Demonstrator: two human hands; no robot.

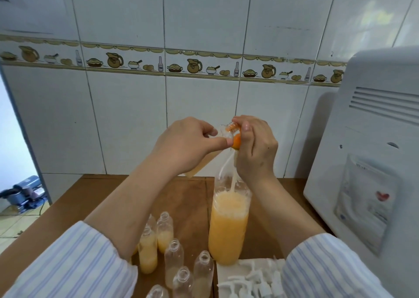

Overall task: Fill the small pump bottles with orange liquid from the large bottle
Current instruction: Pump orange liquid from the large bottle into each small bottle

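where legible, "xo" on tile-border bottles (160, 64)

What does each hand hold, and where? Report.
Left hand grips a small tilted clear plastic bottle near its neck; right hand pinches the orange piece at its mouth.

In the middle of the frame your left hand (188, 143) and right hand (254, 145) meet above the large bottle (227, 227), which stands on the bench (90, 197) at lower centre. Left of that bottle and running to the bottom edge you have the small bottles (172, 252) standing in a cluster, while the pump tops (251, 279) lie just right of them at the bottle's foot. The machine (371, 150) fills the right edge, and the tiled wall (204, 25) rises behind the bench.
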